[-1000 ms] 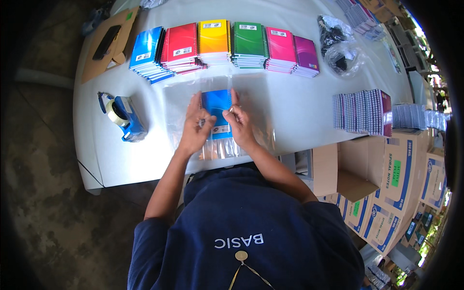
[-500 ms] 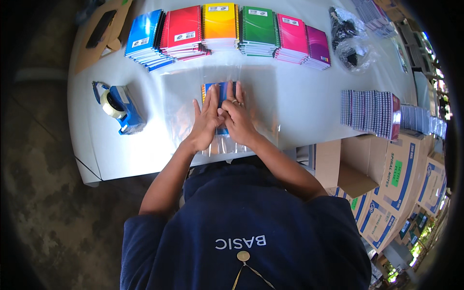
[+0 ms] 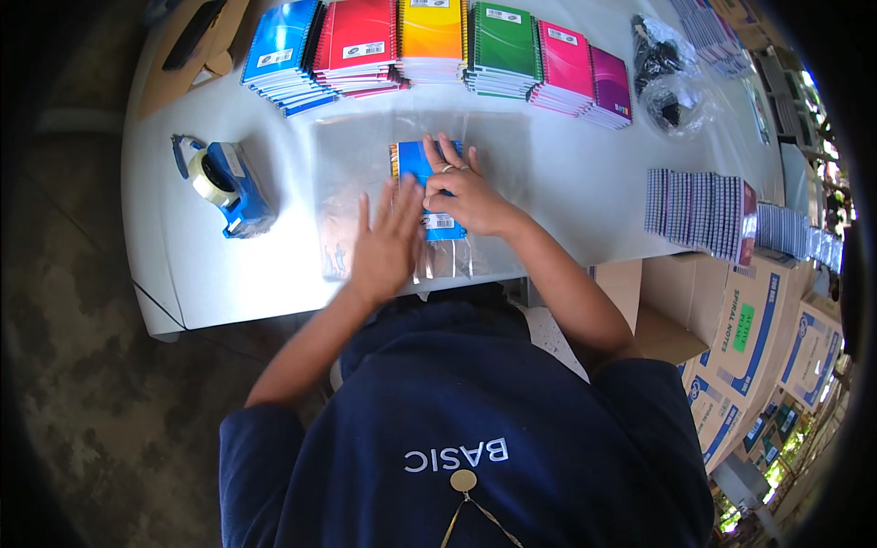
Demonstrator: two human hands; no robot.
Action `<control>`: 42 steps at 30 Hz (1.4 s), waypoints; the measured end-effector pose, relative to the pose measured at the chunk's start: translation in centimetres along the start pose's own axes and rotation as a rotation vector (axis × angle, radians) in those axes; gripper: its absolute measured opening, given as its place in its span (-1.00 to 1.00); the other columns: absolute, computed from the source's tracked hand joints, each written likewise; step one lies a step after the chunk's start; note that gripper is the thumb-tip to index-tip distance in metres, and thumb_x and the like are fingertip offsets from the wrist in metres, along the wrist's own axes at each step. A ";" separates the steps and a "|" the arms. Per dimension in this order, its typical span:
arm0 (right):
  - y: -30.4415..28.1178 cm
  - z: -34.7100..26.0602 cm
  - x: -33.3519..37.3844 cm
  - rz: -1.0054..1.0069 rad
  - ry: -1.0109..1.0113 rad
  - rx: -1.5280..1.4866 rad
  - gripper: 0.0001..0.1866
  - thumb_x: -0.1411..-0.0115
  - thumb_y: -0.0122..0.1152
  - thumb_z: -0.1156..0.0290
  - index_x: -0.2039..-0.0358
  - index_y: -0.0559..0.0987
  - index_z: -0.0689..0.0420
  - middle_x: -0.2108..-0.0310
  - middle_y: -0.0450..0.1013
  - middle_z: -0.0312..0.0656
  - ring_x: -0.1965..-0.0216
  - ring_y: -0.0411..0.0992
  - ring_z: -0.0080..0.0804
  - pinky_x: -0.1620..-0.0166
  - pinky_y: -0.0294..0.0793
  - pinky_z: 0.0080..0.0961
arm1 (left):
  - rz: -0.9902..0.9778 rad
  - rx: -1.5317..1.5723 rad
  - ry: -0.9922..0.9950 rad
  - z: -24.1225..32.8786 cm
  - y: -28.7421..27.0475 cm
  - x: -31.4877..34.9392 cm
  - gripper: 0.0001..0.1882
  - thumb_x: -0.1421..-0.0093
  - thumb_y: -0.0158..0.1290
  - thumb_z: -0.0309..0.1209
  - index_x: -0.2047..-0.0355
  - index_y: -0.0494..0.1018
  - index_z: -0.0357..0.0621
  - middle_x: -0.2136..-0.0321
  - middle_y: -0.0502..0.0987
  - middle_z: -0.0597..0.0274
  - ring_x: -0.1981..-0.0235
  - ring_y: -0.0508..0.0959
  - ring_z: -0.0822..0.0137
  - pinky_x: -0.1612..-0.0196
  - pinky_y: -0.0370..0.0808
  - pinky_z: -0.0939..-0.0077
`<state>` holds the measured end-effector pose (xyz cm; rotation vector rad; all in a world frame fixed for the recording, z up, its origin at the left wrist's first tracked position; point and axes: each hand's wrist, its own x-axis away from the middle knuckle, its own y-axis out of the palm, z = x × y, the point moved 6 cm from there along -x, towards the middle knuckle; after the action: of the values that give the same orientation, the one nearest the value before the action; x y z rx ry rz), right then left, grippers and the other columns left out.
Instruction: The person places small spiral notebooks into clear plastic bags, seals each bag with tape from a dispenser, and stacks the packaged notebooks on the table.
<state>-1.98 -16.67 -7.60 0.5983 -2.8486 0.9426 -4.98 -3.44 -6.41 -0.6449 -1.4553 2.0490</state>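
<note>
A small blue spiral notebook (image 3: 413,159) lies in front of me, its coil along the left edge and a white label near its lower end. Clear plastic film (image 3: 343,215) spreads around it; whether the notebook is inside or on top I cannot tell. My right hand (image 3: 468,194) rests on the notebook with several fingers stretched toward its far end and the thumb side bent in. Slightly blurred, my left hand (image 3: 385,245) is by the notebook's lower left side, fingers extended and holding nothing.
Stacks of blue (image 3: 283,41), red (image 3: 358,35), yellow (image 3: 433,32), green (image 3: 504,46), pink (image 3: 565,59) and purple notebooks (image 3: 610,84) line the far side. A blue tape dispenser (image 3: 239,196) stands left. Bundled notebooks (image 3: 699,212), crumpled plastic (image 3: 671,96) and cartons (image 3: 744,342) are at right.
My left hand has slid off the notebook toward me and left, uncovering its label. The right hand stays on it, shifted slightly right. The whole view has moved a little.
</note>
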 end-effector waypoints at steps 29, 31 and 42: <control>-2.2 -3.3 -0.5 -0.034 0.142 0.221 -0.15 0.23 0.38 0.37 -0.13 0.22 0.02 -0.30 0.00 -0.08 -0.36 -0.20 -0.15 -0.30 -0.30 0.10 | 0.527 0.919 -1.375 -19.9 -9.6 10.4 -0.43 -0.17 -0.02 -0.10 -0.01 0.33 -0.36 0.28 0.45 0.05 0.46 0.37 0.38 0.49 0.31 0.57; -2.2 -3.7 -0.7 -0.080 0.162 0.319 0.01 0.25 0.42 0.32 -0.23 0.08 0.05 -0.29 0.02 -0.15 -0.35 -0.13 -0.20 -0.29 -0.22 0.13 | 0.393 0.995 -1.380 -21.3 -9.1 10.0 -0.43 -0.17 -0.01 -0.10 -0.02 0.34 -0.34 0.26 0.44 0.10 0.42 0.36 0.37 0.46 0.30 0.54; -2.1 -3.6 -0.2 -0.061 0.139 0.339 0.04 0.24 0.43 0.25 -0.27 0.06 -0.02 -0.31 0.00 -0.22 -0.35 -0.15 -0.25 -0.25 -0.15 0.19 | 0.496 1.221 -0.965 -20.2 -3.5 15.8 -0.76 -0.17 0.06 -0.33 0.31 0.54 -0.28 0.00 0.39 0.03 0.15 0.48 0.27 0.06 0.44 0.33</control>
<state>-1.13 -16.03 -3.57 0.6152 -2.5521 1.4098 -2.88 22.11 -10.39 0.6354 -0.0629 3.2507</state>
